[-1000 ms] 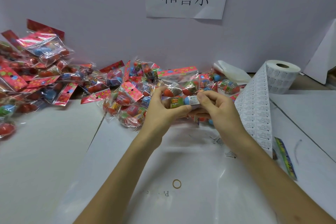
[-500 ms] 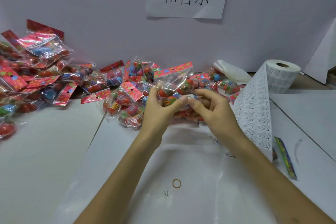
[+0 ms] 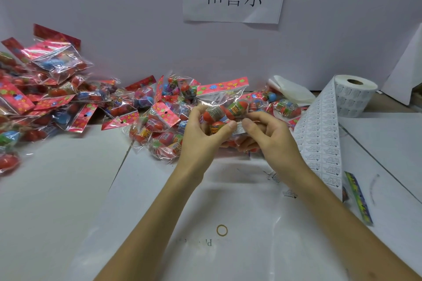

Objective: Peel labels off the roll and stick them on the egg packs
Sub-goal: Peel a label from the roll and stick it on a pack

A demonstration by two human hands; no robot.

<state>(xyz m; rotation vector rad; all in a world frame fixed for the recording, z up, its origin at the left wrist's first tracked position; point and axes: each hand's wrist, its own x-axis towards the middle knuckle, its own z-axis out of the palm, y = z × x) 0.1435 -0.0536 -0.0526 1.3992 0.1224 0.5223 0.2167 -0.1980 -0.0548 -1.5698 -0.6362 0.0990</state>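
Centre frame: left hand (image 3: 201,136) grips the egg pack (image 3: 225,99); right hand (image 3: 272,138) seemingly pinches the label (image 3: 239,127) onto it; hold the pack taut, smooth label outward

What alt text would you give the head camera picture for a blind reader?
A person's left hand and right hand hold a clear egg pack over a white table, thumbs meeting at a small white label on it. More packs are heaped along the wall behind, and a roll of labels stands to the right, its strip trailing forward.
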